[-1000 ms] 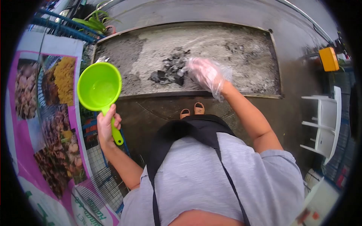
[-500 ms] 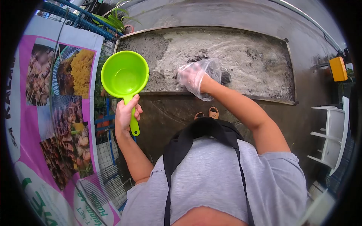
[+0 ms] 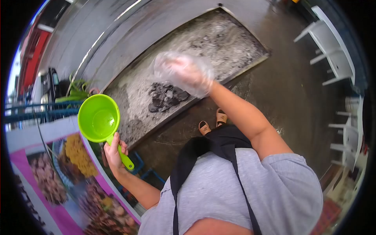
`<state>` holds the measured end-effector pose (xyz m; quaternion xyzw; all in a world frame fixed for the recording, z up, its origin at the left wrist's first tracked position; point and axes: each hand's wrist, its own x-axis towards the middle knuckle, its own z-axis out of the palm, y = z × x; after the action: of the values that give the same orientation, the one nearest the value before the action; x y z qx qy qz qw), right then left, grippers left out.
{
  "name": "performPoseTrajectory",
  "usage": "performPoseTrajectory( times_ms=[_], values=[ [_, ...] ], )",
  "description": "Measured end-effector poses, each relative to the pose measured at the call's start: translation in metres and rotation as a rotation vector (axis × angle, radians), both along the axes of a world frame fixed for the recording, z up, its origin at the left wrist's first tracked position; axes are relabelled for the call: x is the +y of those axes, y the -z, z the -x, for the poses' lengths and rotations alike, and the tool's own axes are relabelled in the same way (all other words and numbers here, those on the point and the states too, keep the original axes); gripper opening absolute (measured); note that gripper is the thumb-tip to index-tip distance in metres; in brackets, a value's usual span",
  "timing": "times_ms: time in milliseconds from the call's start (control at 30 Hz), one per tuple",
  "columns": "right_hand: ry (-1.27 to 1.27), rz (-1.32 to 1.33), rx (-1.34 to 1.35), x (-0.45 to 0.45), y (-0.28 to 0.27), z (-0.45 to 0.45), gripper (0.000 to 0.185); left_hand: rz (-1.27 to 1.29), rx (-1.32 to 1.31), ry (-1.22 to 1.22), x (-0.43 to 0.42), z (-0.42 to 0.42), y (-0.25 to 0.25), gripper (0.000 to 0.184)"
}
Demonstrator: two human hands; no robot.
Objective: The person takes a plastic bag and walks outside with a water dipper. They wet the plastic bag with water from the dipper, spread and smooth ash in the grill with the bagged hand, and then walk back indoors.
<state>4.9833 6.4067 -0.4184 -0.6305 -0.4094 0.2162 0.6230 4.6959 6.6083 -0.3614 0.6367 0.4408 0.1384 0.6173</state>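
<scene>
My left hand (image 3: 114, 154) is closed round the handle of a lime-green water dipper (image 3: 98, 117). The dipper's bowl is tilted towards me, and its inside shows only a glossy bottom. Loose clear plastic (image 3: 203, 72) covers my right hand (image 3: 182, 70), which hovers over the ash tray. Blur and the plastic obscure its fingers. Just below that hand, a small heap of black charcoal (image 3: 166, 98) lies on the grey ash. The long, low-rimmed tray (image 3: 235, 73) holds a wide spread of this ash.
A printed food banner (image 3: 74, 149) hangs on a blue wire fence (image 3: 39, 111) at my left. White plastic chairs (image 3: 337, 58) stand along the right side. A potted plant (image 3: 78, 90) is beyond the dipper. My sandalled feet (image 3: 211, 121) are on wet concrete, close to the tray.
My view has turned, so the tray now slants. My right hand has come away from the charcoal, which now shows in a heap. My left hand still holds the dipper.
</scene>
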Motion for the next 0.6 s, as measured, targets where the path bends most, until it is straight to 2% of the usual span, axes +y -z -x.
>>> performPoseTrajectory(
  times_ms=[100, 233, 267, 333, 367, 400, 433, 467, 500, 533, 600],
  values=[
    [0.105, -0.326, 0.381, -0.046, 0.043, -0.039, 0.022, -0.011, -0.009, 0.050, -0.017, -0.042, -0.022, 0.020],
    [0.243, -0.510, 0.615, -0.167, 0.010, -0.028, 0.031, -0.114, -0.081, 0.211, -0.077, -0.098, -0.048, 0.020],
    [0.311, -0.453, 0.569, -0.201, -0.001, -0.024, 0.035, -0.127, -0.094, 0.266, -0.097, -0.115, -0.052, 0.020],
    [0.390, -0.556, 0.812, -0.262, -0.007, -0.013, 0.038, -0.143, -0.143, 0.358, -0.143, -0.148, -0.055, 0.019],
    [0.426, -0.712, 1.022, -0.298, 0.013, -0.018, 0.037, -0.145, -0.172, 0.402, -0.168, -0.166, -0.055, 0.019],
    [0.573, -0.776, 1.062, -0.334, 0.001, -0.007, 0.035, -0.127, -0.156, 0.506, -0.195, -0.184, -0.053, 0.020],
    [0.560, -0.727, 0.946, -0.382, 0.006, -0.005, 0.033, -0.109, -0.138, 0.609, -0.224, -0.201, -0.052, 0.021],
    [0.763, -0.844, 0.908, -0.411, -0.009, 0.012, 0.027, -0.098, -0.127, 0.673, -0.258, -0.216, -0.052, 0.021],
    [0.818, -0.899, 0.935, -0.458, 0.011, 0.014, 0.028, -0.088, -0.120, 0.745, -0.295, -0.229, -0.050, 0.021],
    [0.749, -1.125, 1.089, -0.493, -0.014, 0.032, 0.029, -0.052, -0.118, 0.812, -0.331, -0.240, -0.044, 0.021],
    [0.923, -1.126, 0.950, -0.581, 0.007, 0.055, 0.028, 0.031, -0.088, 0.965, -0.412, -0.261, -0.037, 0.023]
  ],
)
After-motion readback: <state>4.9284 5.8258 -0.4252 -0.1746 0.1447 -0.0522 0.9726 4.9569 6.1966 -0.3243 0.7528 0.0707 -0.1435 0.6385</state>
